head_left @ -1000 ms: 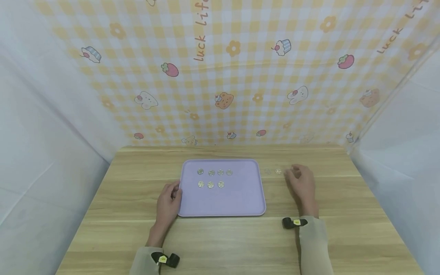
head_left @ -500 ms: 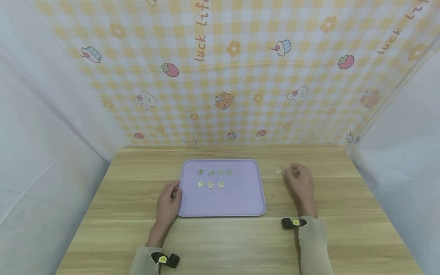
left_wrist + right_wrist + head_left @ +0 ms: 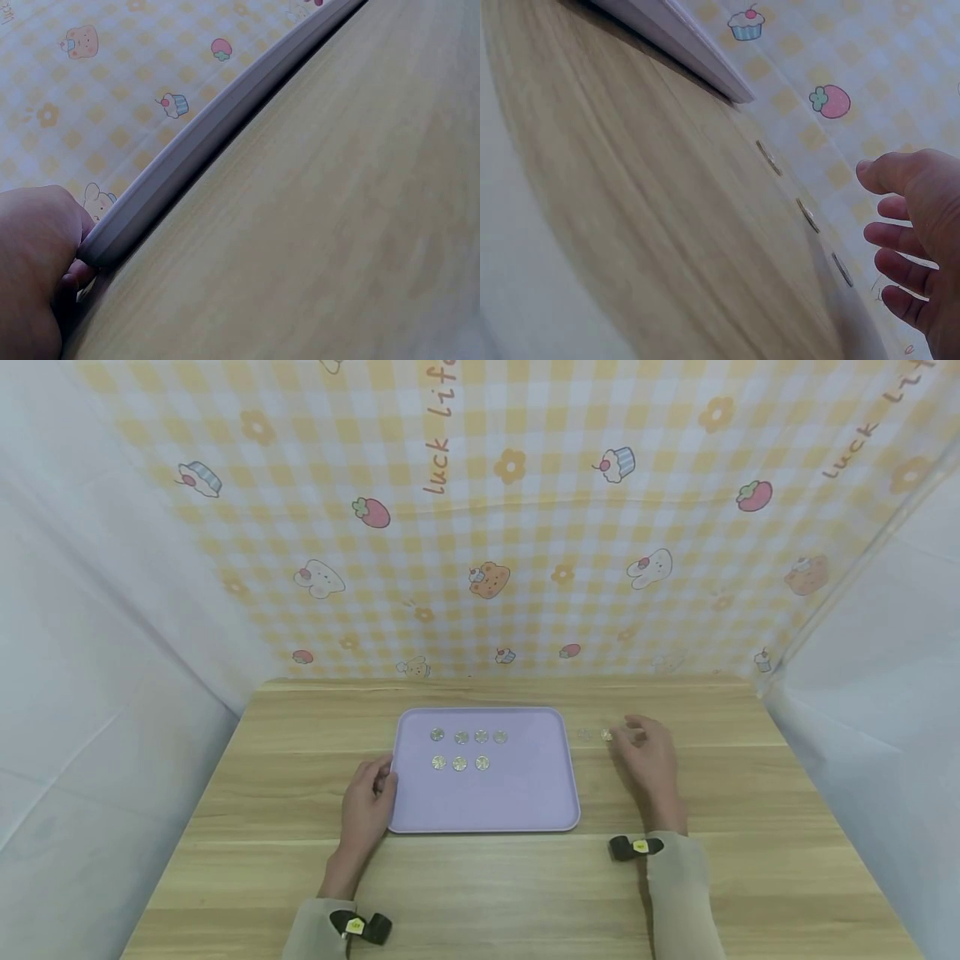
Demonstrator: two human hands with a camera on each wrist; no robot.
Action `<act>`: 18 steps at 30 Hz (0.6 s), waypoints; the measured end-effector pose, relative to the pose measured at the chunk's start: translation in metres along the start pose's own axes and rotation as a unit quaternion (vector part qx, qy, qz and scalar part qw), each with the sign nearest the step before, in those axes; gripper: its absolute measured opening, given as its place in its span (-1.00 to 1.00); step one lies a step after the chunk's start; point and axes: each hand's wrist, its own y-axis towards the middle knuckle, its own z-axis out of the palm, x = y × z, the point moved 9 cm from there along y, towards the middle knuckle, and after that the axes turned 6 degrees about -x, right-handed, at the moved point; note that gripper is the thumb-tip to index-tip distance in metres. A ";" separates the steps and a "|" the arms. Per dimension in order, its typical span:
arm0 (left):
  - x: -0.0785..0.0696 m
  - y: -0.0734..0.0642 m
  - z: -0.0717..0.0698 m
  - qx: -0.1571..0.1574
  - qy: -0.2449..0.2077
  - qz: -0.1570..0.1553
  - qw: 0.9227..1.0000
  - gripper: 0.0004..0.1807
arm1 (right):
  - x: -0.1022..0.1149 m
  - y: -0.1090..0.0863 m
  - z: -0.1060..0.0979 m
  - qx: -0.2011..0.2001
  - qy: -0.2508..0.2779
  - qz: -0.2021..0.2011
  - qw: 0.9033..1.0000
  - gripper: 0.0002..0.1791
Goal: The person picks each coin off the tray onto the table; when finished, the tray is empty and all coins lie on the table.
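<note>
Seven tray coins (image 3: 460, 763) lie flat on the tray (image 3: 525, 793), four in the far row and three in the near row, toward its left and middle. Three table coins (image 3: 808, 215) lie in a line on the table (image 3: 480, 893) beyond the tray's right edge, as the right wrist view shows; the head view shows two plainly, with the right hand (image 3: 648, 758) over the end of that line.

The right hand is near the table coins. Its thumb stands apart from the loosely bent fingers, and nothing is seen between them. Contact with a coin cannot be confirmed: the head view shows a fingertip overlapping one, while the right wrist view suggests a gap. The left hand (image 3: 367, 800) grips the tray's left rim, fingers bent close about the edge.

Handling, as judged: the coins appear to be metal, light, rigid, smooth and not fragile. Edge-on they are very thin, so lying flat they offer little to pinch and may slip. Best hold is thumb and forefinger on opposite rims, or a fingernail under one edge. The tray looks light and fairly stiff; its raised rim is the sound place to hold.
</note>
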 end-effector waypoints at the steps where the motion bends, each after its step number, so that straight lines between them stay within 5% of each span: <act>1: 0.000 0.000 0.000 0.000 0.001 -0.001 1.000 -0.64 | 0.001 0.000 0.001 0.002 0.000 -0.005 1.000 -0.46; 18: 0.002 0.001 0.000 -0.002 0.002 0.001 1.000 -0.64 | 0.020 -0.002 0.015 0.027 0.027 -0.038 0.999 -0.48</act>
